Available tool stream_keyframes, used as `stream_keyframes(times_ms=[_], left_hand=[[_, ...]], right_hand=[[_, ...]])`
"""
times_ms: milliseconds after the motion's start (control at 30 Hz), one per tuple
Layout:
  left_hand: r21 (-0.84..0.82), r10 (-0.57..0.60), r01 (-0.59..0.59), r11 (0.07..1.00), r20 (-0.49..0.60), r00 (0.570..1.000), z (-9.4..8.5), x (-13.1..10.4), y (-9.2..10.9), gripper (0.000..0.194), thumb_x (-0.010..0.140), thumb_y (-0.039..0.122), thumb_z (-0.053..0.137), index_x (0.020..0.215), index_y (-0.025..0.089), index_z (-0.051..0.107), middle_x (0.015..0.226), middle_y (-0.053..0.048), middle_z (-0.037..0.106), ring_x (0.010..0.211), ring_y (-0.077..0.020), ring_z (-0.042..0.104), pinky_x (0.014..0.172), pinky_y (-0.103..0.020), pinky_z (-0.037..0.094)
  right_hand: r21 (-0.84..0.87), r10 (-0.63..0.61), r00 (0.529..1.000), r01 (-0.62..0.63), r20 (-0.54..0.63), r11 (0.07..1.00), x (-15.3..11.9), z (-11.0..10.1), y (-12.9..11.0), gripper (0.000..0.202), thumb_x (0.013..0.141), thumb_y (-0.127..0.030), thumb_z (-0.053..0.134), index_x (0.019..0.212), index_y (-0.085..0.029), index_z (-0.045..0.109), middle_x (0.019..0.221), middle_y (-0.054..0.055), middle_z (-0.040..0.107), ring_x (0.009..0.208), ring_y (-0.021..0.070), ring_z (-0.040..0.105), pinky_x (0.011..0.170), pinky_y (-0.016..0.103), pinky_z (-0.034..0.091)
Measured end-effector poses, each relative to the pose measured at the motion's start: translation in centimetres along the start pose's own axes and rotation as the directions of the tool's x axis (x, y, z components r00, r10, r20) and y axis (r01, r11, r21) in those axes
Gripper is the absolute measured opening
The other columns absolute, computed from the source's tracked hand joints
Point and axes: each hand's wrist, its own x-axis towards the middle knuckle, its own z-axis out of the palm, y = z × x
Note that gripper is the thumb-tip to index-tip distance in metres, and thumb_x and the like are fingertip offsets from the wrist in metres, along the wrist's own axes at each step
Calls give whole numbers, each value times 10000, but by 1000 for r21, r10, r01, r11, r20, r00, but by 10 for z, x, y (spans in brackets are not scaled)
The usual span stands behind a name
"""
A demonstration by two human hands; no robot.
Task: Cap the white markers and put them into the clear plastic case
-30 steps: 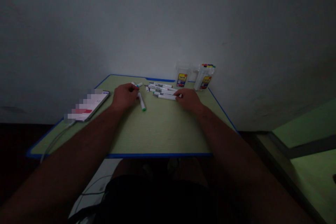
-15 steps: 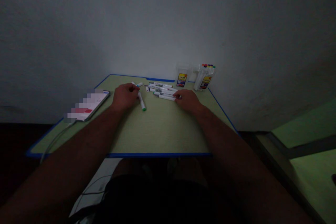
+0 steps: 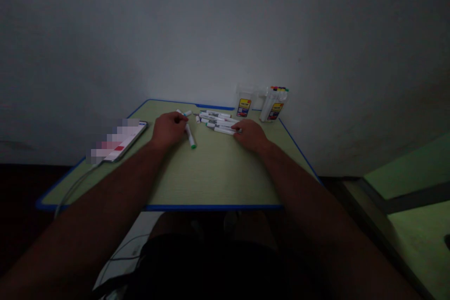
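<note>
My left hand [image 3: 169,128] rests at the left of the pens, its fingers curled and thumb closed in. Just below its fingertips lies a white marker with a green end [image 3: 190,137]; another white marker with a blue band [image 3: 185,113] shows behind them. What the left fingers hold, if anything, is hidden. To the right, my right hand [image 3: 250,134] has thumb and fingers closed on the right end of a white marker [image 3: 224,130], at the near side of a loose pile of white markers [image 3: 215,116].
Behind the pile stands a clear plastic case [image 3: 243,105] with a label. Beside it is a second case [image 3: 273,105] full of coloured-end markers. A phone [image 3: 128,140] with a cable lies at the left of the blue-edged table [image 3: 218,178], which stands against a wall.
Almost nothing differs. Both hands stay in place, and the marker at my right hand has shifted very slightly.
</note>
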Motion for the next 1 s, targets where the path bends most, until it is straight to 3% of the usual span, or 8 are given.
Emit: stream_keyframes(times_ms=[167, 400, 700, 1000], left_hand=[[15, 6, -6, 1000, 8, 1000, 1, 1, -1, 257, 833, 234, 600, 997, 199, 795, 965, -89, 803, 886, -247, 724, 824, -338, 510], [5, -10, 10, 1000, 7, 1000, 3, 0, -1, 268, 842, 237, 595, 1021, 203, 791, 980, -95, 799, 896, -246, 718, 828, -329, 516], [13, -8, 8, 1000, 16, 1000, -2, -5, 9, 226, 852, 212, 616, 982, 188, 799, 1033, -116, 800, 939, -257, 724, 884, -349, 516], [-2, -10, 10, 1000, 11, 1000, -1, -4, 6, 204, 845, 220, 625, 957, 195, 794, 1046, -113, 804, 947, -256, 728, 899, -353, 523]], right_hand=[[-32, -10, 1000, 10, 9, 999, -1, 2, -1, 314, 906, -209, 675, 1199, -196, 784, 1185, 119, 744, 1132, 260, 656, 1022, 378, 476], [-12, -17, 1000, 17, 19, 1000, -1, 2, -2, 229, 865, -184, 680, 1059, -214, 798, 1068, 82, 766, 1033, 239, 663, 931, 359, 492], [-3, -36, 998, 36, 42, 999, 0, 4, -1, 255, 881, -283, 723, 1115, -216, 799, 1095, 85, 784, 1043, 251, 679, 941, 372, 496], [-17, -55, 996, 56, 67, 998, 0, 4, -2, 243, 901, -252, 695, 1116, -214, 802, 1109, 90, 787, 1056, 256, 688, 944, 374, 500]])
